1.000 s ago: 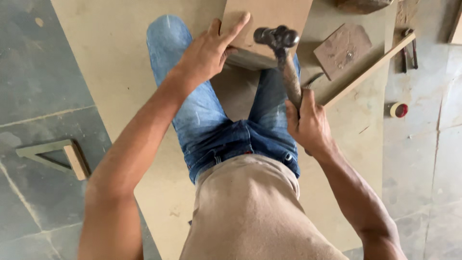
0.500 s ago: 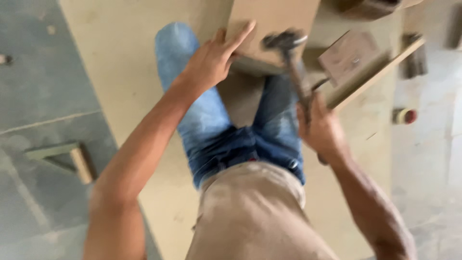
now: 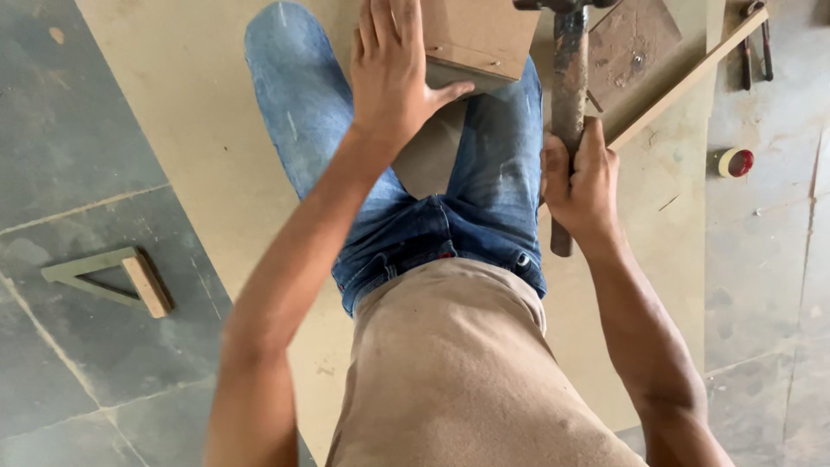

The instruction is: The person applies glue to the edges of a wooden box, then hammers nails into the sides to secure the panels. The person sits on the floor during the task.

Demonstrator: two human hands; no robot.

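My left hand [image 3: 393, 73] presses flat on the left side of a brown fibreboard box piece [image 3: 480, 39] that rests between my knees, thumb hooked under its near edge. My right hand [image 3: 581, 183] is wrapped around the worn wooden handle of a hammer [image 3: 569, 82]. The hammer stands nearly upright, its metal head at the top edge of the view, just right of the box piece. I sit on a large tan board [image 3: 199, 147] with my blue-jeaned legs stretched forward.
A long wooden strip [image 3: 683, 82] and a square board offcut [image 3: 631, 39] lie at the upper right. A roll of tape [image 3: 735, 162] and a dark hand tool [image 3: 754, 43] lie on the grey floor. A wooden triangle frame [image 3: 112, 278] lies at left.
The view has closed in and shifted. My right hand has raised the hammer so its head sits higher and more upright. My left hand stays on the box piece.
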